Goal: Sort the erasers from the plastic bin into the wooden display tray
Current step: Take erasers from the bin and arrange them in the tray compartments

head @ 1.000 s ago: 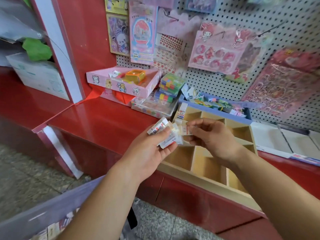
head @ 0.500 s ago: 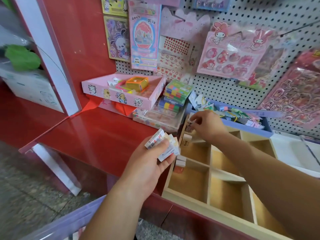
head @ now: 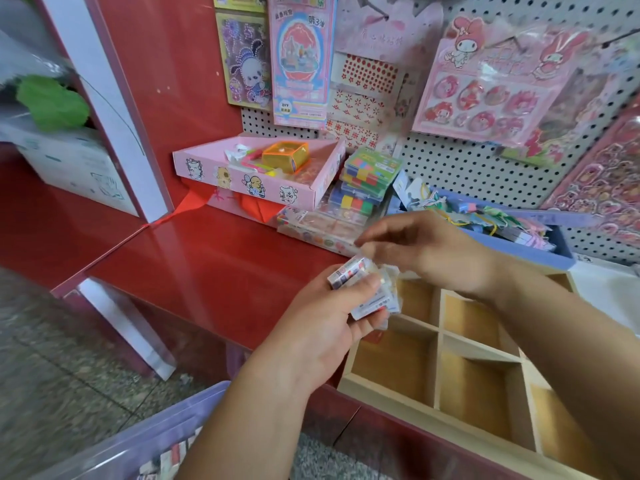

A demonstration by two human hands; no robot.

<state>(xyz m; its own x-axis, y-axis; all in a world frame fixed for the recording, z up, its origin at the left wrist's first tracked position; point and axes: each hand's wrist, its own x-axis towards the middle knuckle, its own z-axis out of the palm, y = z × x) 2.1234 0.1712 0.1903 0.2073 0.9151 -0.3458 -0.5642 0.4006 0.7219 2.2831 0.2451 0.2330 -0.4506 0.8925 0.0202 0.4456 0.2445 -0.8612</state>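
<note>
A person's left hand (head: 322, 327) gripped a small stack of wrapped erasers (head: 367, 289) just above the near-left corner of the wooden display tray (head: 440, 348), thumb pressed across the top of the stack. The stack's long axis ran from the palm up and away toward the right hand (head: 426, 251), which hovered directly over it, fingers (head: 377, 237) loosely curled with their tips at the stack's upper end. Whether those fingers already pinched an eraser could not be told; motion blur hid the contact. The right hand was plainly the nearer one to draw off the next eraser. The tray's compartments in view beyond and to the right of the stack looked empty. The plastic bin (head: 145, 441), with more wrapped erasers inside, sat low and well to the left of the tray, off the red worktop (head: 207, 265).
</note>
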